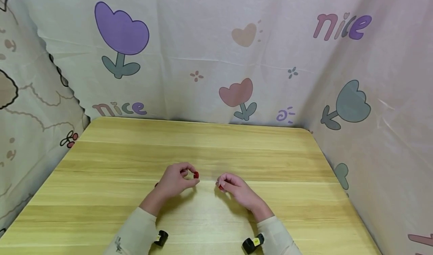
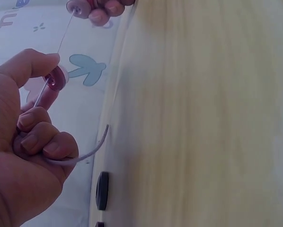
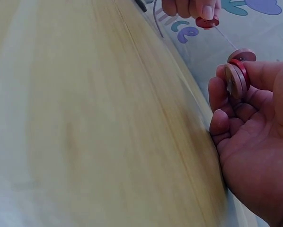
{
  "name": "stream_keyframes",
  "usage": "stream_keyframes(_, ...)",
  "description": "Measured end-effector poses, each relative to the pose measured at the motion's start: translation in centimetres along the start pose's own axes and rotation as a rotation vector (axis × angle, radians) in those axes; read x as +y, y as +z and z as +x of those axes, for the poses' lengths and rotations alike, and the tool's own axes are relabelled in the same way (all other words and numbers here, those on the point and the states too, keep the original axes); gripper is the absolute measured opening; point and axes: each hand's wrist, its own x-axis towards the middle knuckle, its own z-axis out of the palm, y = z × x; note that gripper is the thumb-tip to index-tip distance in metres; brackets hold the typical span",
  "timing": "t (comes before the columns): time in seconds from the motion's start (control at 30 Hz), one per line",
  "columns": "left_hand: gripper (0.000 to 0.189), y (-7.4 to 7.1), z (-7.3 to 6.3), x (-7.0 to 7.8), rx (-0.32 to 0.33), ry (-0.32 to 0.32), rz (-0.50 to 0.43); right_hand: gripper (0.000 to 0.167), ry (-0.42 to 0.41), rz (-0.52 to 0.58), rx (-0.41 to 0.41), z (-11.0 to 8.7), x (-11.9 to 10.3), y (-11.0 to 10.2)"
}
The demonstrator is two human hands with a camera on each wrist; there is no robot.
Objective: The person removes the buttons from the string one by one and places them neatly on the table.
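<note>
My left hand [image 1: 174, 181] pinches a red disc-shaped bead [image 2: 57, 78] between thumb and forefinger, above the table. A pale cord [image 2: 92, 153] passes through that bead; my other left fingers curl over it, and its loose end hangs free. Across a short gap, my right hand [image 1: 238, 191] pinches a small stack of red and pinkish discs [image 3: 238, 78] between thumb and fingers. The cord stretches thin between the two hands. In the head view only a bit of red shows at each hand's fingertips.
Under both hands lies a light wooden table [image 1: 270, 153]. Two dark rounded objects, one of them a black oval [image 2: 102, 190], show by the table edge in the left wrist view. A printed cloth [image 1: 189, 29] hangs behind and at both sides. Black wrist cameras [image 1: 249, 245] sit at the sleeves.
</note>
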Motion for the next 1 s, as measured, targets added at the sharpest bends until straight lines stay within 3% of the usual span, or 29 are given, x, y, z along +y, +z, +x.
stream_keyframes(1.0, 0.020, -3.4, -0.2, -1.2, 0.104, -0.047, 0.055, 0.022, 0.008, 0.019, 0.003, 0.1, 0.1, 0.0)
